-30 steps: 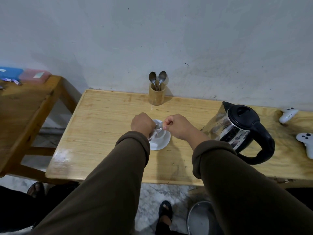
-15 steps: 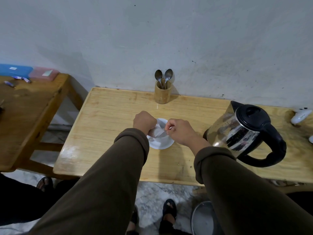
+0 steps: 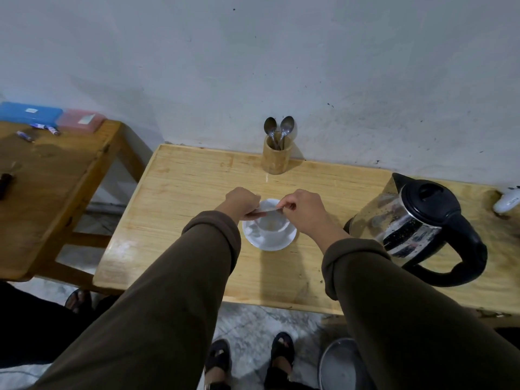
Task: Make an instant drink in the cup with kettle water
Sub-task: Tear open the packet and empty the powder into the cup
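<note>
On the left, the left hand (image 3: 241,203) pinches one end of a small sachet (image 3: 266,211), which it now holds level over the cup (image 3: 272,224); half a second ago the packet hung crumpled and lower between the hands. The cup sits on its saucer (image 3: 268,243) mid-desk (image 3: 191,192), with what looks like a dusting of powder inside, so the emptying seems about finished. The right hand (image 3: 302,211) grips the sachet's other end. At three o'clock of the cup stands the kettle (image 3: 416,229), untouched; pouring water likely comes next. Spoons (image 3: 278,130) wait at twelve o'clock.
</note>
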Action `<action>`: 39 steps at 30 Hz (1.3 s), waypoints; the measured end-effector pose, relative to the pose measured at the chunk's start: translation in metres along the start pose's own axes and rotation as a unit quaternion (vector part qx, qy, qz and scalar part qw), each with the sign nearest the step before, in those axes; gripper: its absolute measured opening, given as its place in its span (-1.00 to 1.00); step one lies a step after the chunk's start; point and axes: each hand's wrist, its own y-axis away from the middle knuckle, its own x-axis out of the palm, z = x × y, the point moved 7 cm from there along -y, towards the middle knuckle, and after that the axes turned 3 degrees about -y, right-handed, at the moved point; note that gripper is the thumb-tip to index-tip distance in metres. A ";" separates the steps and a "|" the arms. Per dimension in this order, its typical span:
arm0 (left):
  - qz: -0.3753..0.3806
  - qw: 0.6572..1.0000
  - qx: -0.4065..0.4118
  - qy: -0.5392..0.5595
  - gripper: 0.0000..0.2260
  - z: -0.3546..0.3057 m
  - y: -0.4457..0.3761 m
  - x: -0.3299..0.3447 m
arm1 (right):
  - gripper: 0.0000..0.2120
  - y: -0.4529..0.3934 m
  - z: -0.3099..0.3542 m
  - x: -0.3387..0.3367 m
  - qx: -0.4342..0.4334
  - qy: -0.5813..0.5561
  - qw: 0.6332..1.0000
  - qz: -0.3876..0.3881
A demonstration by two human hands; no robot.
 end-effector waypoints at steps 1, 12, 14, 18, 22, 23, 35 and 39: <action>0.020 0.999 -0.020 0.042 -0.76 0.002 0.002 0.001 | -0.75 -0.001 -0.001 0.001 0.005 0.004 1.000 0.000; -0.007 0.989 0.013 0.146 -0.81 0.020 -0.001 -0.019 | -0.83 -0.005 -0.011 0.008 0.057 -0.032 0.998 -0.025; -0.005 0.992 0.076 0.099 -0.78 0.018 -0.008 -0.015 | -0.83 -0.005 -0.013 0.009 0.067 -0.033 0.997 -0.028; 0.008 0.983 0.121 0.135 -0.70 0.018 -0.006 -0.008 | -0.83 -0.003 -0.016 0.011 0.078 -0.027 0.996 -0.030; 0.035 0.964 0.088 0.248 -0.66 0.019 -0.006 -0.005 | -0.83 -0.003 -0.017 0.010 0.091 -0.037 0.995 -0.036; 0.039 0.963 0.091 0.251 -0.65 0.019 -0.007 -0.004 | -0.83 -0.004 -0.017 0.009 0.092 -0.037 0.994 -0.037; -0.006 0.977 0.163 0.140 -0.80 0.008 -0.007 -0.013 | -0.69 -0.009 -0.002 0.016 0.083 -0.001 0.997 0.008; 0.011 0.973 0.179 0.147 -0.78 0.003 -0.004 -0.012 | -0.73 -0.014 -0.004 0.017 0.096 -0.002 0.995 -0.010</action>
